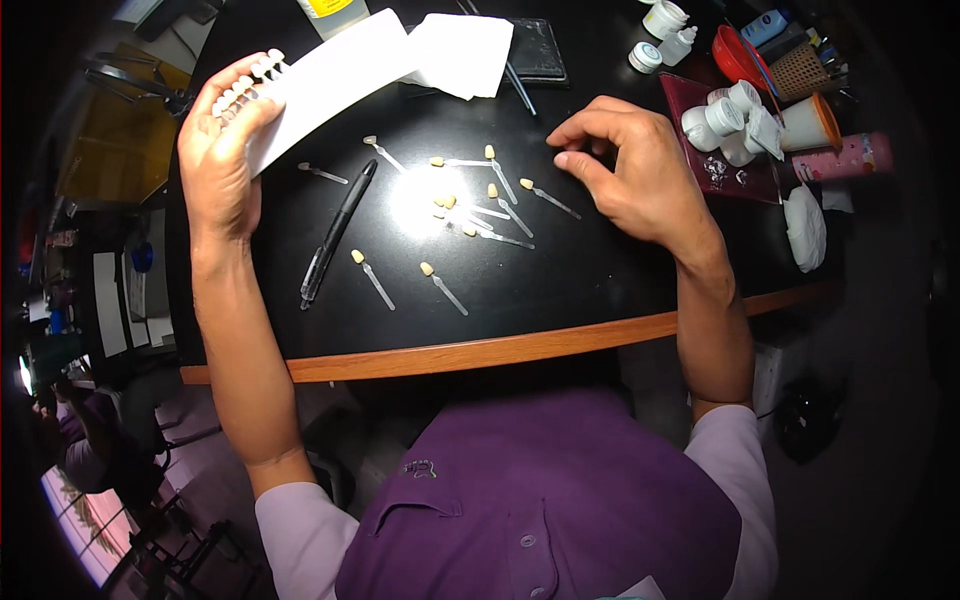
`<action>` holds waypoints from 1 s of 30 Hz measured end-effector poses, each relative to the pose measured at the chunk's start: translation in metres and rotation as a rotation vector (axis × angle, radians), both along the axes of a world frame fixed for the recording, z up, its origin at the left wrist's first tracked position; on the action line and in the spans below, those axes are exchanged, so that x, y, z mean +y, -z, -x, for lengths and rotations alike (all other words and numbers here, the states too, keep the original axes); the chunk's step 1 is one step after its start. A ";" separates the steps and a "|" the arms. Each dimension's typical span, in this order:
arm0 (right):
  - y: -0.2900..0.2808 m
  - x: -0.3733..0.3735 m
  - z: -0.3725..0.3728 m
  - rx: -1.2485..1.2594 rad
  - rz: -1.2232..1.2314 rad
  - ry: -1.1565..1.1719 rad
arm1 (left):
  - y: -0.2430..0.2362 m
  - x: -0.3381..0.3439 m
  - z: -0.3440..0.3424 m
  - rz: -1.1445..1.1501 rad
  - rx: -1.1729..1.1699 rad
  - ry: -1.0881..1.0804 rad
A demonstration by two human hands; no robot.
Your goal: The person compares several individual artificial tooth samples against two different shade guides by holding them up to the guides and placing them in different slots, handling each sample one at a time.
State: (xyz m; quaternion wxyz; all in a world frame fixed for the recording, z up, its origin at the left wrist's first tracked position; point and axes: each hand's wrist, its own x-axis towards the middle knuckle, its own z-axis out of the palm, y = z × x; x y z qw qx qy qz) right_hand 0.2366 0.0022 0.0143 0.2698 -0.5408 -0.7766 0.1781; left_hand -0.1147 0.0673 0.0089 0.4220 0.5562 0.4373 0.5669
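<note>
My left hand (222, 150) grips a white card (335, 75) and a row of small tooth-shaped tips (240, 90) at the upper left. Below it a black pen (338, 235) lies diagonally on the black desk (590, 280). Several shade tabs, each a cream tooth on a clear stick, are scattered across the middle, among them one at the front (445, 290) and one toward the right (550, 198); glare washes out part of the group. My right hand (640, 175) is open to the right of these tabs, fingers curved and apart, holding nothing.
A white paper (465, 55) and black pad (540, 50) lie at the back, with a bottle (330, 15) nearby. A red tray (675, 92) with white jars, cups and a wad (805, 228) crowd the right. The wooden edge (480, 352) runs along the front. Another person (85, 430) appears at far left.
</note>
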 end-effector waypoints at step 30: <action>-0.011 0.104 0.203 0.139 -0.016 -0.144 | 0.012 0.036 0.078 -0.142 -0.488 -0.192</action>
